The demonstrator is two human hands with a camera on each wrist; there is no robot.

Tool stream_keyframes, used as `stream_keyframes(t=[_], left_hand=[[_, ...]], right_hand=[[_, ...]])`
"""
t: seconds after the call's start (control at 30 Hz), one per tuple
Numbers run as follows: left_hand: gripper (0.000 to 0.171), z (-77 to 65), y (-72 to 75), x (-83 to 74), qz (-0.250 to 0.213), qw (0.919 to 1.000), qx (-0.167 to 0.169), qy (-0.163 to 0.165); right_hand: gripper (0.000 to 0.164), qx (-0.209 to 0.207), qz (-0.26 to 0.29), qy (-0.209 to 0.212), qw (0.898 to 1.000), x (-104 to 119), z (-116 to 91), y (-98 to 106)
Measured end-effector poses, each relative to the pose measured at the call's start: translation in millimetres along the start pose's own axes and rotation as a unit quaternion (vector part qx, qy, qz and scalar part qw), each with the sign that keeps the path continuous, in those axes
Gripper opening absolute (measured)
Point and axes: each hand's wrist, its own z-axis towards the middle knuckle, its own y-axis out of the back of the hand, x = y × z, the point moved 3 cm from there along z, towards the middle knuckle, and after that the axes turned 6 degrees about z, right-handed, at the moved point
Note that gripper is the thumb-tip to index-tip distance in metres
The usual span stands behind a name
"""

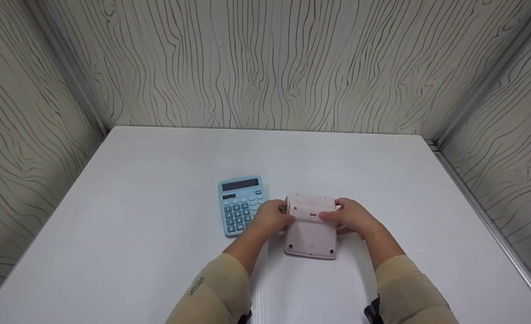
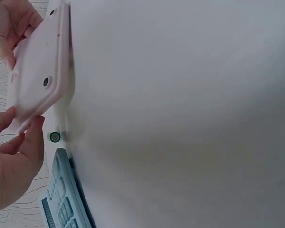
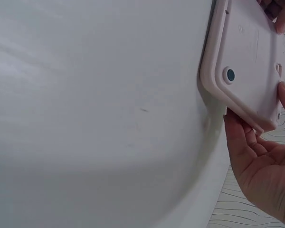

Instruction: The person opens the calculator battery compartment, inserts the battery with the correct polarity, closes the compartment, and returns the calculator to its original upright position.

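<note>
Both hands hold a pale pink calculator (image 1: 311, 238), its back turned up, with dark round feet and a small latch slot showing. My left hand (image 1: 272, 217) grips its left edge, thumb on the back and fingers underneath. On the opposite edge, my right hand (image 1: 353, 218) does the same, its thumb beside the latch slot. In the right wrist view the right hand (image 3: 268, 164) has its fingers curled under the calculator (image 3: 247, 61). Left of the left hand lies a blue calculator (image 1: 236, 202), keys up, partly covered by that hand. The pink calculator's key side is hidden.
A small green-rimmed cylinder (image 2: 54, 137), like a battery seen end-on, lies on the table between the two calculators. The white table (image 1: 134, 202) is bounded by wood-grain patterned panels (image 1: 256, 63) at the back and sides.
</note>
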Motion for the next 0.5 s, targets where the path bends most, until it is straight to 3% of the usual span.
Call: stream_keyframes(t=[0.5], left_hand=[[0.046, -0.6, -10.9, 3.6, 0.073, 0.9972, -0.01, -0.01]], right_hand=[[0.068, -0.004, -0.036, -0.018, 0.999, -11.2, 0.0, -0.9]])
